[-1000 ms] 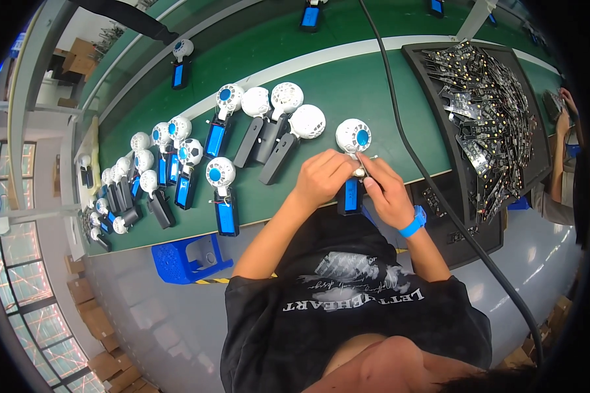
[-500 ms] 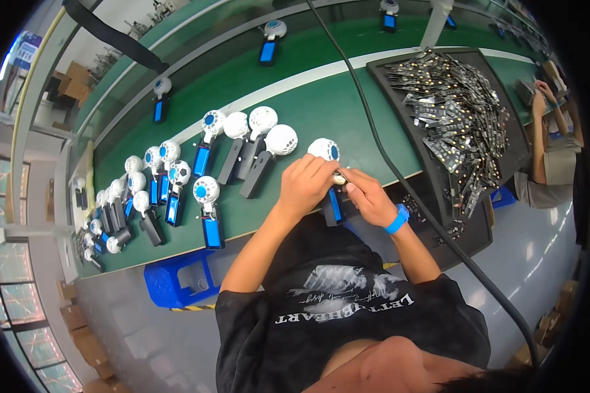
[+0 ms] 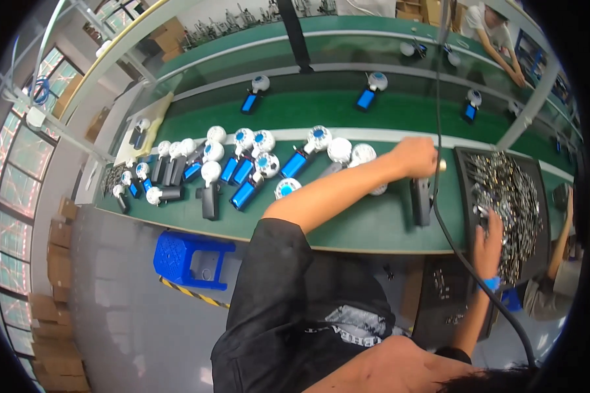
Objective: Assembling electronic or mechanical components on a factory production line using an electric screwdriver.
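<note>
My left hand [image 3: 415,157] is closed at the top of a device with a dark handle [image 3: 421,202], which stands out below my fist over the green bench. Its upper end is hidden by my hand, and a small cream-coloured piece shows beside the knuckles. My right hand [image 3: 488,245], with a blue wristband, reaches over the black tray [image 3: 467,171]. Its thumb and fingers are apart at the near left side of a heap of thin dark strip-like parts [image 3: 514,209]. Some shiny parts lie by the fingertips; no firm hold on one shows.
Several devices with white round heads and blue or dark handles [image 3: 244,190] lie to the left on the bench [image 3: 347,232]. More lie on the green belt [image 3: 321,105] behind. A black cable [image 3: 438,98] hangs before the tray. A blue stool [image 3: 189,259] stands below. Other people work at right.
My hands have separated: the right went from the device to the heap in the tray, while the left stays at the device. The head view has swung, shifting the scene.
</note>
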The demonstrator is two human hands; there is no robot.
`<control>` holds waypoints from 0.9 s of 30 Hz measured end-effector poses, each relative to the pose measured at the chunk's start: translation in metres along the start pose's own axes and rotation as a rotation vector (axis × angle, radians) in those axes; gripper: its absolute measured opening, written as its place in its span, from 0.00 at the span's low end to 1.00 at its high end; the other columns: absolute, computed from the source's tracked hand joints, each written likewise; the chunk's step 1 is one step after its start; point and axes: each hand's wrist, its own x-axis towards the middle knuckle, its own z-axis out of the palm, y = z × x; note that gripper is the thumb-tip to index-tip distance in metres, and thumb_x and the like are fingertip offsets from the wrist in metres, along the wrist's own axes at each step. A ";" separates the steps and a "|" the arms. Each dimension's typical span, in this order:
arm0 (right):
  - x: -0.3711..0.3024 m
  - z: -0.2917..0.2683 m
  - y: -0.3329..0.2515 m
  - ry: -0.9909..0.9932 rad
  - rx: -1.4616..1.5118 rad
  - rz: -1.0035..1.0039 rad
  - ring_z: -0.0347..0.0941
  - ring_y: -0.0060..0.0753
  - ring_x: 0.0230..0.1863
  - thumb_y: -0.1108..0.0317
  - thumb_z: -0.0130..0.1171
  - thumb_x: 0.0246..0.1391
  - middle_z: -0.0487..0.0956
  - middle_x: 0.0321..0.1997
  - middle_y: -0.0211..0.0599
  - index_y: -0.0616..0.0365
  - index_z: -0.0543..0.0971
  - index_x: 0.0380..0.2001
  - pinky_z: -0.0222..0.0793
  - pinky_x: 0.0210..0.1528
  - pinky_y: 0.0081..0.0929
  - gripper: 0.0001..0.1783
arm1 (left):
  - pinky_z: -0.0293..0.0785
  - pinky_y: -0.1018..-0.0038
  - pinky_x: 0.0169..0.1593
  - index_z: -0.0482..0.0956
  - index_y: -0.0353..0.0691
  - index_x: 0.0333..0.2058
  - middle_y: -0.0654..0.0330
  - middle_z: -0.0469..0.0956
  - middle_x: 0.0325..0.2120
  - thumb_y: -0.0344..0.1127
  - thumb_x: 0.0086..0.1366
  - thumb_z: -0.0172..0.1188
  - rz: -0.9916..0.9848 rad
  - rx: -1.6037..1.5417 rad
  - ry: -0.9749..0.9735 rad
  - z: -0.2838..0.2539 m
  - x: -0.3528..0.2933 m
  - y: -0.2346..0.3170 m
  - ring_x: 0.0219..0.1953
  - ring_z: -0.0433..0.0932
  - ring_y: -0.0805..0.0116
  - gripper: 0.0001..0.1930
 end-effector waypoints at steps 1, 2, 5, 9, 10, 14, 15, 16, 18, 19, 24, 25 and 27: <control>-0.001 -0.009 0.015 0.033 -0.054 0.023 0.60 0.56 0.72 0.77 0.52 0.62 0.67 0.70 0.56 0.65 0.66 0.68 0.53 0.74 0.42 0.29 | 0.80 0.50 0.41 0.87 0.41 0.28 0.46 0.83 0.32 0.51 0.63 0.57 -0.106 -0.004 0.042 -0.017 0.014 -0.022 0.37 0.83 0.43 0.20; 0.000 -0.008 0.033 0.052 -0.060 0.020 0.60 0.56 0.72 0.77 0.52 0.62 0.67 0.70 0.56 0.65 0.66 0.68 0.53 0.74 0.42 0.29 | 0.80 0.50 0.41 0.87 0.40 0.27 0.45 0.84 0.31 0.51 0.62 0.57 -0.215 -0.004 0.085 -0.037 0.028 -0.050 0.37 0.84 0.43 0.20; 0.003 -0.007 0.081 0.090 -0.223 0.074 0.59 0.59 0.73 0.77 0.54 0.60 0.65 0.71 0.55 0.64 0.67 0.67 0.54 0.74 0.44 0.31 | 0.80 0.51 0.44 0.87 0.39 0.27 0.45 0.85 0.34 0.55 0.64 0.54 -0.641 -0.020 0.238 -0.096 0.049 -0.170 0.41 0.84 0.42 0.24; 0.018 0.017 0.096 -0.013 -0.450 0.078 0.59 0.59 0.72 0.75 0.63 0.52 0.64 0.71 0.54 0.60 0.68 0.66 0.57 0.71 0.48 0.37 | 0.80 0.49 0.38 0.83 0.40 0.37 0.47 0.84 0.32 0.52 0.67 0.54 -1.056 -0.851 0.689 -0.118 0.038 -0.321 0.38 0.85 0.44 0.20; 0.030 0.016 0.086 -0.068 -0.511 0.110 0.58 0.58 0.73 0.74 0.65 0.49 0.64 0.71 0.53 0.59 0.69 0.66 0.58 0.71 0.49 0.38 | 0.80 0.49 0.38 0.83 0.40 0.37 0.47 0.84 0.32 0.52 0.67 0.54 -1.042 -0.857 0.743 -0.102 0.028 -0.439 0.38 0.85 0.44 0.20; 0.019 0.017 0.069 -0.053 -0.527 0.099 0.60 0.57 0.71 0.75 0.65 0.47 0.66 0.69 0.52 0.59 0.71 0.63 0.61 0.68 0.50 0.36 | 0.79 0.52 0.47 0.85 0.42 0.41 0.47 0.83 0.39 0.52 0.66 0.58 -0.622 0.497 1.009 -0.156 -0.047 -0.473 0.43 0.82 0.45 0.19; 0.014 0.016 0.071 -0.057 -0.530 0.124 0.60 0.57 0.71 0.75 0.65 0.47 0.66 0.69 0.52 0.59 0.71 0.63 0.61 0.68 0.50 0.36 | 0.76 0.51 0.52 0.83 0.41 0.46 0.48 0.81 0.47 0.57 0.63 0.60 -0.945 0.455 0.804 -0.179 -0.068 -0.459 0.51 0.79 0.47 0.25; 0.019 0.013 0.071 -0.082 -0.527 0.115 0.61 0.57 0.70 0.75 0.65 0.47 0.66 0.68 0.52 0.59 0.72 0.62 0.61 0.67 0.50 0.35 | 0.77 0.51 0.52 0.80 0.43 0.52 0.49 0.80 0.51 0.62 0.59 0.63 -1.085 0.573 0.803 -0.192 -0.105 -0.457 0.52 0.79 0.48 0.31; 0.007 0.017 0.081 -0.127 -0.494 0.161 0.62 0.57 0.69 0.74 0.66 0.46 0.68 0.67 0.51 0.59 0.73 0.60 0.62 0.65 0.50 0.34 | 0.77 0.50 0.55 0.77 0.47 0.55 0.48 0.80 0.53 0.69 0.55 0.65 -1.365 0.417 0.503 -0.216 -0.137 -0.411 0.57 0.78 0.47 0.38; 0.013 0.018 0.084 -0.121 -0.479 0.152 0.62 0.57 0.69 0.74 0.66 0.46 0.68 0.67 0.51 0.59 0.73 0.60 0.62 0.65 0.50 0.34 | 0.77 0.50 0.55 0.75 0.43 0.56 0.45 0.79 0.53 0.68 0.52 0.67 -1.422 0.424 0.520 -0.204 -0.185 -0.435 0.57 0.78 0.47 0.41; 0.040 0.020 0.053 -0.107 -0.598 0.086 0.63 0.57 0.67 0.70 0.68 0.46 0.69 0.64 0.53 0.57 0.71 0.62 0.63 0.64 0.50 0.37 | 0.76 0.53 0.57 0.74 0.31 0.51 0.37 0.79 0.53 0.60 0.54 0.70 -1.249 0.338 0.286 -0.191 -0.249 -0.443 0.56 0.79 0.43 0.39; 0.041 0.018 0.046 -0.100 -0.618 0.047 0.63 0.58 0.66 0.68 0.68 0.46 0.69 0.63 0.53 0.57 0.70 0.63 0.63 0.64 0.51 0.37 | 0.76 0.53 0.57 0.74 0.31 0.51 0.37 0.79 0.53 0.60 0.54 0.70 -1.235 0.362 0.259 -0.193 -0.242 -0.430 0.56 0.79 0.43 0.39; 0.049 0.018 0.050 -0.141 -0.566 0.110 0.62 0.59 0.67 0.66 0.70 0.45 0.68 0.65 0.54 0.57 0.71 0.61 0.64 0.64 0.51 0.37 | 0.77 0.55 0.55 0.73 0.29 0.52 0.36 0.80 0.49 0.56 0.56 0.69 -1.087 0.278 0.293 -0.192 -0.211 -0.365 0.52 0.81 0.40 0.36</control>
